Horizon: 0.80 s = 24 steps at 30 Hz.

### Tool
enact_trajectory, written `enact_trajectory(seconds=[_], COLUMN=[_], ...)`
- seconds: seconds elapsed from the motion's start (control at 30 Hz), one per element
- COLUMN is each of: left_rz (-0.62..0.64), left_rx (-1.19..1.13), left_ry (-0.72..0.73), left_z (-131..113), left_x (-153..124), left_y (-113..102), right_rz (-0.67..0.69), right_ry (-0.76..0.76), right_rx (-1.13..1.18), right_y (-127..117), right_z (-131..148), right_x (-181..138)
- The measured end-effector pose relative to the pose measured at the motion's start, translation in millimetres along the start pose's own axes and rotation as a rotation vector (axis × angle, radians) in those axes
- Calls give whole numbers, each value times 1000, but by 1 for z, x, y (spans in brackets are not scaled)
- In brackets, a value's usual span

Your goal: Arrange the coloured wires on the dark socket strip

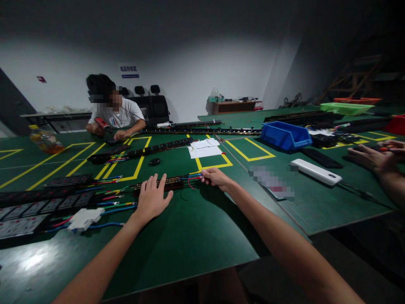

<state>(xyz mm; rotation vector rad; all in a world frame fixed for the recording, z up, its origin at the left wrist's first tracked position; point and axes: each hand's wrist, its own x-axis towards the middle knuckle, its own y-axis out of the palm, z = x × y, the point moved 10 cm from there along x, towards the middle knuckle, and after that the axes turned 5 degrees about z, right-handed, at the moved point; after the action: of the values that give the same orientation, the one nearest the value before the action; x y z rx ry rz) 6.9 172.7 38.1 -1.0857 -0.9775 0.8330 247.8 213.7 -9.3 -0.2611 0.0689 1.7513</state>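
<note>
A long dark socket strip (172,183) with red and blue wires at its end lies across the green table (190,236) in front of me. My left hand (152,199) rests flat on the strip's left part, fingers stretched out and apart. My right hand (215,176) is closed in a pinch on the wires (193,179) at the strip's right end. More dark strips with coloured leads (38,207) lie to my left, beside a small white part (82,219).
A person sits across the table with a red tool (101,123). Another person's hand (373,157) reaches in at the right. A blue bin (284,135), a white power strip (315,171), white papers (205,148) and yellow floor-tape boxes mark the tabletop.
</note>
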Motion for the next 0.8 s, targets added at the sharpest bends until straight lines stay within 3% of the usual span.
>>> enact_trajectory(seconds=[0.8], left_rz=[-19], left_rx=[-55], left_ry=[11], left_z=[0], left_x=[0], left_y=[0], right_rz=[-196], right_ry=[-64], right_rx=[154], right_y=[-4], right_z=[-1], right_x=[9])
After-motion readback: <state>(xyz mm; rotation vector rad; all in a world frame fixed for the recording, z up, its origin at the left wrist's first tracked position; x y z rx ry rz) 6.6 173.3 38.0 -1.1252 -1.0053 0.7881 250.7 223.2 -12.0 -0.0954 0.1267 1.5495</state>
